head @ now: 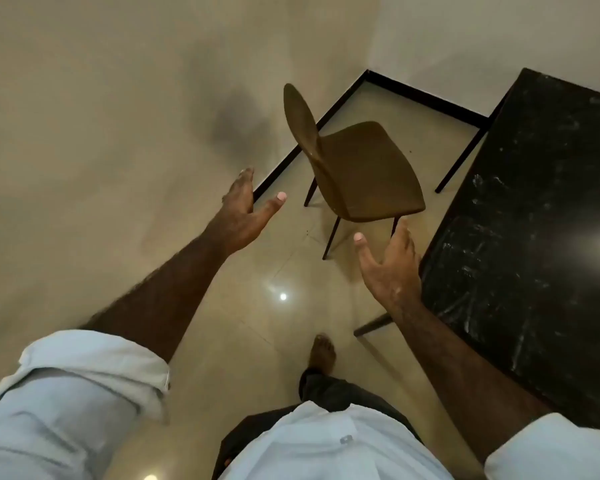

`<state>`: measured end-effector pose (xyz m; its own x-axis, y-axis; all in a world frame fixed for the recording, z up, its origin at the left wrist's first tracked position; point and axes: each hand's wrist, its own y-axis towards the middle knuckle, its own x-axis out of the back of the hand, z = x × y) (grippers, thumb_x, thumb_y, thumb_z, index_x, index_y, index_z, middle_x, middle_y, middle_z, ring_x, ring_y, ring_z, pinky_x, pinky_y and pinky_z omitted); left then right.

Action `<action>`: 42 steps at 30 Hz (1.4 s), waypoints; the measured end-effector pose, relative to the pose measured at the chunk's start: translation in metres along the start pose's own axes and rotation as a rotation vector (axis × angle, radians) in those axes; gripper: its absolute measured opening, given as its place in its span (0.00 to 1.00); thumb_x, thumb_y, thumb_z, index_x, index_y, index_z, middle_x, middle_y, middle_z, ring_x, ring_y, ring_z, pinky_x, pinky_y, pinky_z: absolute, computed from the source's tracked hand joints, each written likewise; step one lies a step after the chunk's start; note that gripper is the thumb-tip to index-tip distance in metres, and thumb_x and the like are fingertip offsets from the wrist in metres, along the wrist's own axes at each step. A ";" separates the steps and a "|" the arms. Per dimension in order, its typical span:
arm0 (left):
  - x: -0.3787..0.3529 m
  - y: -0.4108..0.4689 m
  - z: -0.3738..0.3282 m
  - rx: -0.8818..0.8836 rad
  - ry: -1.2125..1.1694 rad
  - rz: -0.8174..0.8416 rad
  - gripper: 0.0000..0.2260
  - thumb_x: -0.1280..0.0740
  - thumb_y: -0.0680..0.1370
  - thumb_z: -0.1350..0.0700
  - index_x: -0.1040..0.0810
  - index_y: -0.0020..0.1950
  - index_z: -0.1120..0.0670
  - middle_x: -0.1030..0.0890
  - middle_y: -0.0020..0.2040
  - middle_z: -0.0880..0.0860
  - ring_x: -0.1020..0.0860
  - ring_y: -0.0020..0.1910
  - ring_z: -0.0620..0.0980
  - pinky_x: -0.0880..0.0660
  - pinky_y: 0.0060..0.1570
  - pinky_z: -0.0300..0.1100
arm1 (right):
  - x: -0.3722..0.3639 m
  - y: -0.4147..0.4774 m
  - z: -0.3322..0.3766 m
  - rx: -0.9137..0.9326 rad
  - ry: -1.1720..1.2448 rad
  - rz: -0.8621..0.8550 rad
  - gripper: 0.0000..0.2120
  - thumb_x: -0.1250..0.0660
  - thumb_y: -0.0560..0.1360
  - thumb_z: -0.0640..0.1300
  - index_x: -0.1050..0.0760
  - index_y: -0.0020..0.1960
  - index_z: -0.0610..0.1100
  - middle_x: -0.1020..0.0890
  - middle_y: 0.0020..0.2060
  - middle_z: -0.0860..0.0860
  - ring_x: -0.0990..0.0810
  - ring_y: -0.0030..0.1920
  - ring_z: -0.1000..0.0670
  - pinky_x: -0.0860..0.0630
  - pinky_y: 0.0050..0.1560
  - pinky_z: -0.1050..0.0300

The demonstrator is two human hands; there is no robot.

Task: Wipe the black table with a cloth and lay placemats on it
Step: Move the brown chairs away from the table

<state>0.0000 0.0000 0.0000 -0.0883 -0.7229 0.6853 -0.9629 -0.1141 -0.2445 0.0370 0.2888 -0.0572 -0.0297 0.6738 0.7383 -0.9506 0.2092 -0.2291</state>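
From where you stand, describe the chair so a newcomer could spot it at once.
Start at the black white-veined table on the right. Just left of its far end, on the glossy beige floor, stands a brown upholstered chair with thin dark legs. It is the only seat in view.

The tabletop (pixel 534 237) runs off the frame's right edge; the chair's (pixel 357 171) far legs are hidden beneath its seat.

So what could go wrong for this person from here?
1. The left hand and right hand are both open and empty, and no cloth is in view, so wiping the black table cannot start yet.
2. The bare foot is on a glossy floor close to the thin legs of the chair. A slip or stubbed toe seems possible.
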 end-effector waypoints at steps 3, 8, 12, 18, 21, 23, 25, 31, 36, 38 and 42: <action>0.009 0.041 -0.003 0.040 -0.047 -0.003 0.47 0.36 0.82 0.27 0.54 0.92 0.45 0.52 0.92 0.51 0.53 0.91 0.59 0.47 0.87 0.66 | -0.006 0.041 0.012 -0.046 0.062 0.028 0.58 0.43 0.73 0.83 0.57 0.91 0.52 0.44 0.89 0.44 0.44 0.88 0.36 0.39 0.84 0.32; 0.023 0.118 -0.007 0.051 -0.059 0.028 0.48 0.35 0.81 0.26 0.54 0.92 0.45 0.52 0.92 0.51 0.52 0.91 0.58 0.46 0.86 0.67 | -0.016 0.109 0.034 -0.111 0.033 0.090 0.55 0.39 0.78 0.79 0.59 0.91 0.52 0.44 0.89 0.44 0.44 0.88 0.33 0.35 0.82 0.28; 0.033 0.196 -0.007 0.032 -0.040 0.077 0.49 0.35 0.82 0.27 0.54 0.92 0.47 0.52 0.92 0.52 0.51 0.91 0.59 0.45 0.86 0.67 | -0.029 0.158 0.048 -0.192 0.027 0.080 0.55 0.38 0.78 0.79 0.58 0.91 0.52 0.44 0.90 0.44 0.43 0.87 0.32 0.34 0.80 0.29; 0.051 0.334 -0.017 -0.070 0.042 0.136 0.55 0.37 0.76 0.20 0.54 0.92 0.47 0.49 0.92 0.53 0.49 0.90 0.60 0.42 0.85 0.69 | -0.056 0.236 0.077 -0.307 0.034 -0.022 0.54 0.38 0.79 0.78 0.58 0.91 0.52 0.44 0.90 0.44 0.41 0.87 0.33 0.33 0.80 0.30; 0.062 0.388 -0.027 -0.104 0.071 0.174 0.58 0.38 0.71 0.15 0.52 0.92 0.46 0.47 0.92 0.54 0.47 0.90 0.61 0.41 0.84 0.69 | -0.062 0.261 0.092 -0.388 0.040 -0.056 0.54 0.39 0.78 0.80 0.59 0.91 0.54 0.45 0.90 0.45 0.43 0.87 0.32 0.33 0.80 0.28; 0.067 0.436 -0.035 -0.147 0.128 0.220 0.53 0.35 0.76 0.21 0.51 0.91 0.46 0.46 0.91 0.54 0.46 0.89 0.61 0.40 0.84 0.70 | -0.069 0.281 0.105 -0.468 0.076 -0.093 0.54 0.39 0.78 0.79 0.59 0.90 0.55 0.46 0.90 0.46 0.45 0.88 0.32 0.33 0.79 0.27; 0.065 0.485 -0.046 -0.202 0.226 0.267 0.51 0.34 0.78 0.23 0.51 0.91 0.45 0.46 0.91 0.54 0.45 0.89 0.62 0.40 0.83 0.71 | -0.074 0.300 0.114 -0.533 0.089 -0.129 0.54 0.38 0.79 0.78 0.59 0.91 0.55 0.46 0.90 0.46 0.45 0.88 0.32 0.34 0.80 0.28; 0.033 0.590 -0.088 -0.254 0.318 0.368 0.51 0.32 0.76 0.23 0.50 0.91 0.43 0.43 0.91 0.56 0.41 0.88 0.64 0.37 0.82 0.72 | -0.078 0.338 0.109 -0.676 0.193 -0.233 0.54 0.38 0.79 0.78 0.56 0.91 0.51 0.43 0.89 0.45 0.42 0.87 0.32 0.32 0.79 0.29; -0.019 0.653 -0.101 -0.292 0.377 0.427 0.49 0.30 0.76 0.24 0.47 0.90 0.42 0.39 0.89 0.55 0.39 0.87 0.65 0.36 0.79 0.69 | -0.088 0.374 0.084 -0.771 0.193 -0.218 0.53 0.38 0.79 0.78 0.55 0.91 0.51 0.41 0.89 0.45 0.39 0.86 0.34 0.30 0.78 0.31; -0.039 0.673 -0.102 -0.275 0.423 0.480 0.50 0.29 0.76 0.25 0.47 0.90 0.42 0.40 0.90 0.54 0.40 0.88 0.63 0.38 0.81 0.67 | -0.096 0.384 0.076 -0.820 0.200 -0.205 0.53 0.37 0.79 0.78 0.55 0.91 0.50 0.41 0.89 0.46 0.39 0.86 0.35 0.30 0.79 0.32; -0.075 0.705 -0.099 -0.231 0.458 0.673 0.49 0.27 0.75 0.27 0.43 0.90 0.43 0.35 0.89 0.54 0.35 0.86 0.63 0.33 0.81 0.68 | -0.116 0.399 0.068 -0.920 0.271 -0.192 0.54 0.37 0.79 0.77 0.54 0.91 0.50 0.41 0.89 0.44 0.39 0.86 0.33 0.32 0.80 0.32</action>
<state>-0.6977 0.0412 -0.1554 -0.7079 -0.2332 0.6667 -0.6917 0.4200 -0.5875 -0.3597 0.2459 -0.1909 0.2820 0.6863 0.6704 -0.3163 0.7262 -0.6104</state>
